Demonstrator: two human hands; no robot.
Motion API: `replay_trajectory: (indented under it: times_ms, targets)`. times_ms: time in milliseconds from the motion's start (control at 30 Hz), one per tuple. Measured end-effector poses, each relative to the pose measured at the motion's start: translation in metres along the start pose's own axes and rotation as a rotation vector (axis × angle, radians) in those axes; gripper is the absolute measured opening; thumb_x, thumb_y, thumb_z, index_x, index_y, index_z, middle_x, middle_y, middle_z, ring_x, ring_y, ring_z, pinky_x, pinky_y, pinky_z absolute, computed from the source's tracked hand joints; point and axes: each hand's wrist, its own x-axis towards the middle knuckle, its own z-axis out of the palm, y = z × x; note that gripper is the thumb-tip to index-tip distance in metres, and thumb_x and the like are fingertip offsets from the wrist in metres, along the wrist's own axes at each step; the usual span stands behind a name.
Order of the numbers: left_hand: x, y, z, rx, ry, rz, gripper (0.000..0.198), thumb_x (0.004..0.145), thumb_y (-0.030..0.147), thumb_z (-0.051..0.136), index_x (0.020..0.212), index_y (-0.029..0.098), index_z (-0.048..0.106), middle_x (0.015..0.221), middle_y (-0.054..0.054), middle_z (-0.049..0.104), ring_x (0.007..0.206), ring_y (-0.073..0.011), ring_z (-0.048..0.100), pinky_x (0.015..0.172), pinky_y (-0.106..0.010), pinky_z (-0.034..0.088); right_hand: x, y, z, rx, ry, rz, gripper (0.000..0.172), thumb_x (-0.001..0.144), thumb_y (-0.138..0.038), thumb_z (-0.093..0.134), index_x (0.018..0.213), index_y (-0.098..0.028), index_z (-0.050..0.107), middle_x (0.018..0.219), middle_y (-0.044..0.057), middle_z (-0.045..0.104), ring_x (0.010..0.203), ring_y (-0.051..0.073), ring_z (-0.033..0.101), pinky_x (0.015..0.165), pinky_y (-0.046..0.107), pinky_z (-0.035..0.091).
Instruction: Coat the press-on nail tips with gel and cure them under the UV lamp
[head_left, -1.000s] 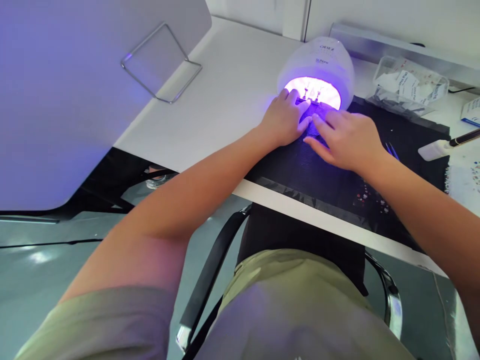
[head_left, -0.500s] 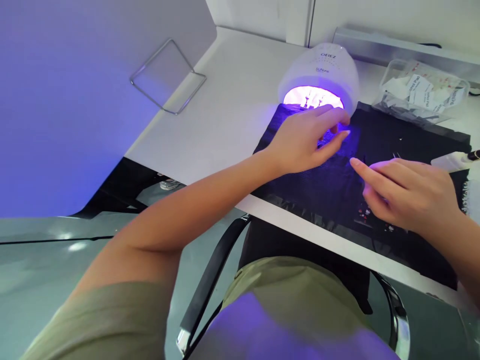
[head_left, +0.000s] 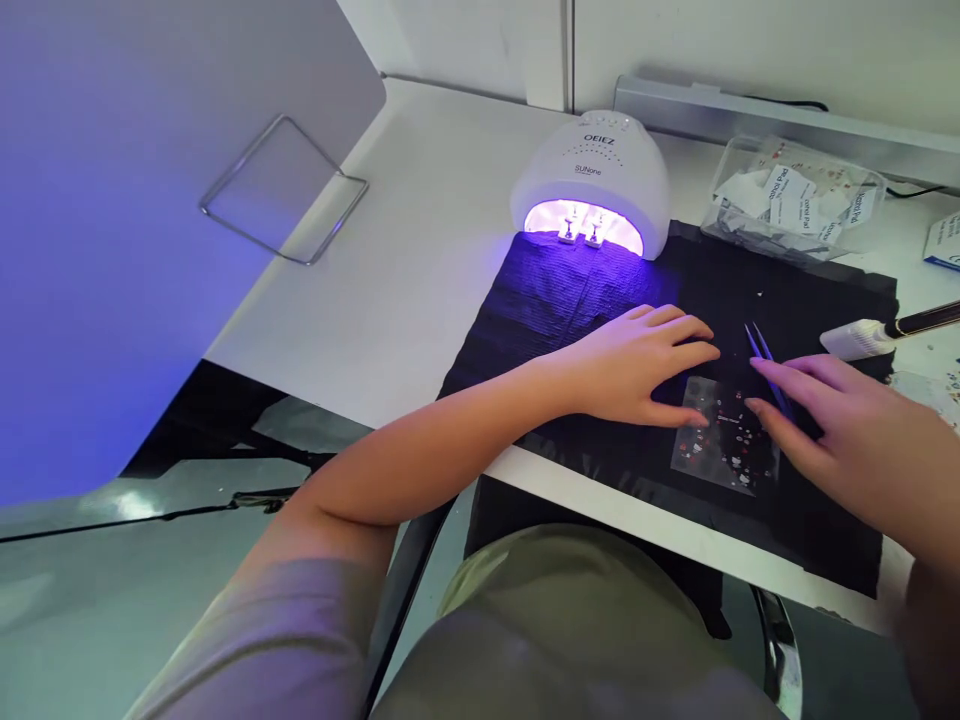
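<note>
My left hand [head_left: 637,365] rests flat and empty on a black ribbed mat [head_left: 570,300], its thumb tip close to a clear sheet of small printed stickers [head_left: 724,440]. My right hand [head_left: 840,430] hovers at the right of that sheet with its fingers apart. Slim blue metal tweezers [head_left: 763,362] lie on the mat, their lower end under my right fingers. I cannot tell whether those fingers touch them. Behind the hands, a white UV nail lamp [head_left: 589,180] glows violet, with two small white holders inside its opening.
A clear plastic tray of paper scraps [head_left: 791,195] sits behind the mat at right. A white-tipped tool with a dark handle [head_left: 862,338] lies at the mat's right edge. A white panel on a wire stand [head_left: 285,190] rises at left.
Both hands have moved back from the lamp toward the sticker sheet, with the left now on the mat and the right beside the tweezers. The lamp opening shows uncovered.
</note>
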Motion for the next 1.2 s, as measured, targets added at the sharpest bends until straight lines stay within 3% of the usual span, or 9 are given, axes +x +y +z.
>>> replay_trajectory:
  times_ms: [67, 133, 233, 400, 633, 767, 1067, 1200]
  targets:
    - [-0.004, 0.0, 0.003, 0.019, -0.051, 0.015, 0.075, 0.101, 0.06, 0.079, 0.158, 0.013, 0.064, 0.168, -0.023, 0.06, 0.156, -0.0409, 0.056, 0.132, -0.057, 0.043, 0.003, -0.001, 0.009, -0.023, -0.006, 0.005, 0.056, 0.108, -0.051, 0.04, 0.149, -0.03, 0.071, 0.128, 0.019, 0.078, 0.087, 0.036, 0.076, 0.059, 0.051, 0.053]
    - [-0.006, 0.0, 0.004, 0.038, -0.092, 0.029, 0.081, 0.1, 0.061, 0.081, 0.161, 0.01, 0.062, 0.172, -0.023, 0.056, 0.161, -0.0419, 0.051, 0.135, -0.057, 0.04, 0.007, -0.001, 0.014, 0.023, 0.01, -0.01, 0.056, 0.108, -0.044, 0.04, 0.151, -0.025, 0.07, 0.123, 0.02, 0.077, 0.09, 0.035, 0.076, 0.066, 0.051, 0.057]
    - [-0.006, 0.0, 0.005, 0.061, -0.108, 0.03, 0.071, 0.105, 0.055, 0.076, 0.158, 0.009, 0.065, 0.171, -0.022, 0.058, 0.161, -0.0403, 0.051, 0.135, -0.055, 0.04, 0.012, 0.001, 0.016, 0.079, 0.036, 0.004, 0.054, 0.105, -0.038, 0.043, 0.149, -0.025, 0.072, 0.119, 0.019, 0.076, 0.086, 0.033, 0.075, 0.072, 0.051, 0.061]
    - [-0.004, -0.001, 0.005, 0.076, -0.106, 0.044, 0.052, 0.109, 0.045, 0.071, 0.15, 0.012, 0.071, 0.166, -0.02, 0.063, 0.157, -0.0365, 0.057, 0.13, -0.052, 0.046, 0.012, 0.0, 0.013, 0.1, 0.065, 0.057, 0.054, 0.101, -0.036, 0.049, 0.151, -0.033, 0.07, 0.117, 0.016, 0.075, 0.079, 0.031, 0.072, 0.065, 0.05, 0.058]
    - [-0.005, 0.005, 0.006, 0.034, -0.065, 0.195, 0.051, 0.111, 0.038, 0.066, 0.157, 0.013, 0.068, 0.171, -0.013, 0.06, 0.161, -0.0334, 0.056, 0.131, -0.051, 0.048, 0.01, 0.003, 0.02, 0.073, 0.129, 0.039, 0.054, 0.099, -0.033, 0.055, 0.152, -0.032, 0.068, 0.11, 0.013, 0.074, 0.078, 0.028, 0.07, 0.066, 0.046, 0.057]
    - [-0.005, 0.01, 0.009, 0.038, -0.1, 0.276, 0.045, 0.112, 0.038, 0.065, 0.149, 0.014, 0.075, 0.166, -0.013, 0.065, 0.16, -0.0332, 0.058, 0.131, -0.051, 0.049, 0.01, 0.009, 0.028, 0.029, 0.188, -0.003, 0.055, 0.097, -0.032, 0.054, 0.149, -0.027, 0.07, 0.108, 0.009, 0.073, 0.075, 0.023, 0.068, 0.061, 0.038, 0.054]
    - [-0.007, 0.006, 0.01, 0.059, -0.07, 0.257, 0.035, 0.115, 0.038, 0.06, 0.129, 0.015, 0.082, 0.151, -0.011, 0.077, 0.148, -0.0312, 0.069, 0.126, -0.048, 0.053, 0.012, 0.012, 0.033, -0.024, 0.245, -0.076, 0.057, 0.097, -0.025, 0.052, 0.15, -0.015, 0.071, 0.112, 0.012, 0.069, 0.078, 0.022, 0.068, 0.064, 0.036, 0.057]
    - [-0.007, 0.007, 0.01, 0.049, -0.063, 0.233, 0.041, 0.116, 0.041, 0.057, 0.139, 0.013, 0.078, 0.148, -0.012, 0.078, 0.143, -0.0296, 0.071, 0.121, -0.045, 0.056, 0.011, 0.012, 0.033, -0.033, 0.223, -0.045, 0.058, 0.098, -0.026, 0.051, 0.153, -0.016, 0.069, 0.114, 0.012, 0.069, 0.081, 0.024, 0.068, 0.065, 0.038, 0.057]
